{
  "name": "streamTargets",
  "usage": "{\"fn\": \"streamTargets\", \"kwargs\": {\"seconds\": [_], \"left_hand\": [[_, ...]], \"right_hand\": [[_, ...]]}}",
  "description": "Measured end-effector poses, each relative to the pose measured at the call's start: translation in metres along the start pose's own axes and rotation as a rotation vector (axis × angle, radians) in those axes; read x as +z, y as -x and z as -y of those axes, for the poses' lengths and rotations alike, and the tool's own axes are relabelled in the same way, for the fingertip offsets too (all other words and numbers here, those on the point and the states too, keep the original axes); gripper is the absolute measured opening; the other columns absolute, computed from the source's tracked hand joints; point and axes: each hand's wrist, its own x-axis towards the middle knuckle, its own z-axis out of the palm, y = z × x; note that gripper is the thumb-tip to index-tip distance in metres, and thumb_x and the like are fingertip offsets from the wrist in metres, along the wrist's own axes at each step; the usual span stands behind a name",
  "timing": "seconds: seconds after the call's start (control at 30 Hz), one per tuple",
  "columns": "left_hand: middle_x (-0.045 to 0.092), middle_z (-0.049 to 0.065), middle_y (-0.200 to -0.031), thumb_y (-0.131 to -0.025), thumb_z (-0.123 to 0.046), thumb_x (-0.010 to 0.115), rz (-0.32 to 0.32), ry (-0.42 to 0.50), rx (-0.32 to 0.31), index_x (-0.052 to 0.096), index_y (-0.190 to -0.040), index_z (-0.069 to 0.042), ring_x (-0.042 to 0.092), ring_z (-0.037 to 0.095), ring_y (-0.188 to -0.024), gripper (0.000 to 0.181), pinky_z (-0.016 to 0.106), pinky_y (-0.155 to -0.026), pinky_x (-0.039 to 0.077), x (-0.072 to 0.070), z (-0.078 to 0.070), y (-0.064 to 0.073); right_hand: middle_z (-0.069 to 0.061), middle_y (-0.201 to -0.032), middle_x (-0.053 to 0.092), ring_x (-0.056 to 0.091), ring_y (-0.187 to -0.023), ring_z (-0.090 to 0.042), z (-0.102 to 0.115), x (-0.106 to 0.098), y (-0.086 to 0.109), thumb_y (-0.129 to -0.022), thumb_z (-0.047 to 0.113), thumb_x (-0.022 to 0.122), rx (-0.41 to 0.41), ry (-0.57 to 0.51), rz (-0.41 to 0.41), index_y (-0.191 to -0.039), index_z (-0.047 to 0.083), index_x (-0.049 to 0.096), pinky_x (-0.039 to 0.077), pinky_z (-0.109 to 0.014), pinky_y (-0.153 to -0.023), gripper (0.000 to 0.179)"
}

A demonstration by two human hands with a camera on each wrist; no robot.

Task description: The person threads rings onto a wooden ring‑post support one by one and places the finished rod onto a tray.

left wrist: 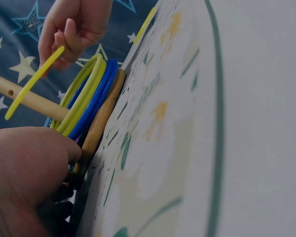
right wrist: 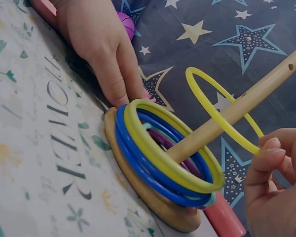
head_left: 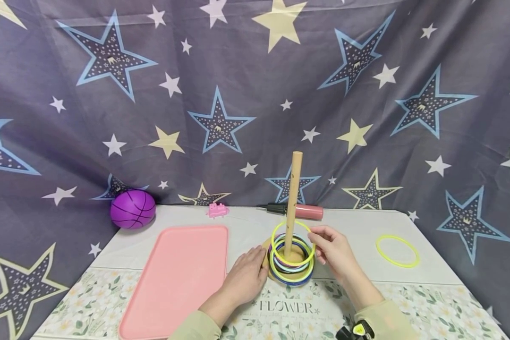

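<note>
A wooden pole (head_left: pixel 295 189) rises from a round wooden base (right wrist: pixel 160 207). Several rings lie stacked around its foot, among them a yellow-green ring (right wrist: pixel 133 123) and blue rings (right wrist: pixel 124 148). My right hand (head_left: pixel 335 252) pinches a thin yellow ring (right wrist: pixel 200 98) between thumb and fingers. That ring encircles the pole, tilted, above the stack. To the left, my left hand (head_left: pixel 247 273) rests with extended fingers at the edge of the base. In the left wrist view its thumb lies right beside the rings, and its other fingers are mostly in shadow.
Another yellow ring (head_left: pixel 397 251) lies on the table at the right. A pink tray (head_left: pixel 182 278) is on the left, with a purple ball (head_left: pixel 133 209) behind it. A small pink toy (head_left: pixel 217 210) and a red-and-black hand pump (head_left: pixel 308 211) lie along the back edge by the star-patterned curtain.
</note>
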Motion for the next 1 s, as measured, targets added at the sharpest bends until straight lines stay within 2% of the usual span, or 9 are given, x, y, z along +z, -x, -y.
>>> {"fn": "streamTargets", "kwargs": {"seconds": [0.33, 0.53, 1.0], "left_hand": [[0.046, 0.024, -0.169, -0.114, -0.023, 0.054, 0.006, -0.011, -0.002, 0.048, -0.162, 0.007, 0.041, 0.041, -0.158, 0.056, 0.06, -0.131, 0.031, -0.001, 0.0, -0.001], [0.045, 0.024, -0.169, -0.114, -0.022, 0.054, 0.007, -0.01, -0.004, 0.048, -0.162, 0.007, 0.041, 0.041, -0.159, 0.056, 0.059, -0.131, 0.03, 0.0, 0.0, -0.001], [0.046, 0.024, -0.169, -0.114, -0.021, 0.055, 0.0, 0.001, -0.006, 0.049, -0.161, 0.007, 0.041, 0.042, -0.158, 0.055, 0.06, -0.131, 0.03, -0.001, -0.001, 0.0]], "right_hand": [[-0.005, -0.089, 0.06, 0.05, -0.058, -0.008, -0.007, -0.001, 0.001, -0.107, 0.01, 0.073, 0.034, 0.055, 0.048, -0.133, -0.011, 0.065, 0.041, -0.018, -0.047, 0.034], [-0.006, -0.092, 0.063, 0.051, -0.059, -0.008, -0.012, -0.003, 0.0, -0.107, 0.009, 0.072, 0.046, 0.092, 0.058, -0.134, -0.008, 0.067, 0.043, -0.018, -0.047, 0.033], [-0.007, -0.086, 0.061, 0.051, -0.055, -0.01, -0.018, -0.004, 0.0, -0.106, 0.007, 0.073, 0.037, 0.161, 0.047, -0.128, -0.008, 0.071, 0.044, -0.02, -0.045, 0.027]]}}
